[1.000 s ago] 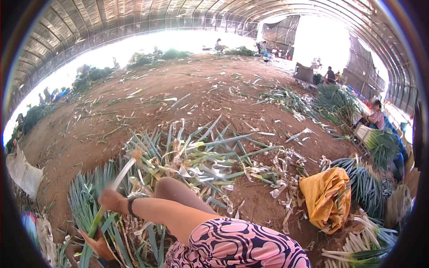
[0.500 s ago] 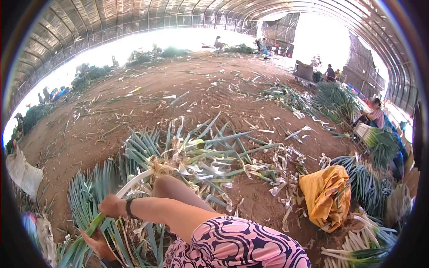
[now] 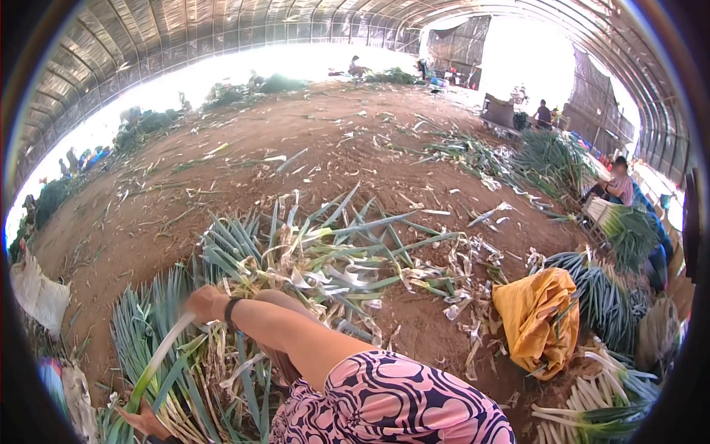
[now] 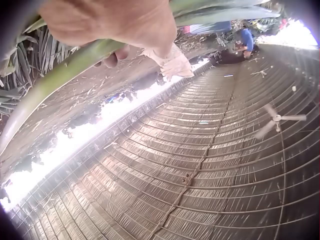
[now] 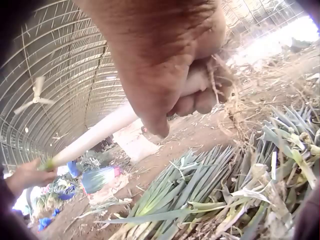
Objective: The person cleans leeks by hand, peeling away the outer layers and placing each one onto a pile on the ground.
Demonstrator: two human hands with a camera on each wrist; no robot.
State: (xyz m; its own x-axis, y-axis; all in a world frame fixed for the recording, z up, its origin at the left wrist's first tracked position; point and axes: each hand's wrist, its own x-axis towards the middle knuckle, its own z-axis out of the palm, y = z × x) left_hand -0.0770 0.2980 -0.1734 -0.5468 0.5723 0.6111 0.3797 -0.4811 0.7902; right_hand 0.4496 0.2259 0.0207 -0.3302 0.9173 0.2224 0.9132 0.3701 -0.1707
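A long green onion (image 3: 164, 354) slants between my two hands, its white shank toward the right hand and its green leaves toward the left. Near its root end, my right hand (image 3: 207, 302) grips the shank, and stringy roots (image 5: 232, 107) stick out past the fingers in the right wrist view. Lower down, my left hand (image 3: 146, 422) holds the green part; in the left wrist view fingertips (image 4: 114, 57) curl under the stalk. Below the hands lies a heap of untrimmed green onions (image 3: 140, 333), with withered leaves (image 3: 222, 362) beside it.
Loose leaves and peelings (image 3: 325, 251) cover the dirt floor ahead of my knee. On the right are an orange sack (image 3: 536, 318), peeled green onions (image 3: 592, 399) and another onion pile (image 3: 599, 296). A seated person (image 3: 617, 185) is farther off. A pale sack (image 3: 41, 292) stands at left.
My right hand has moved from the middle of the stalk up and right to the root end. The onion's roots, earlier sticking out far beyond that hand, are now at it. The left hand shifted slightly down-left.
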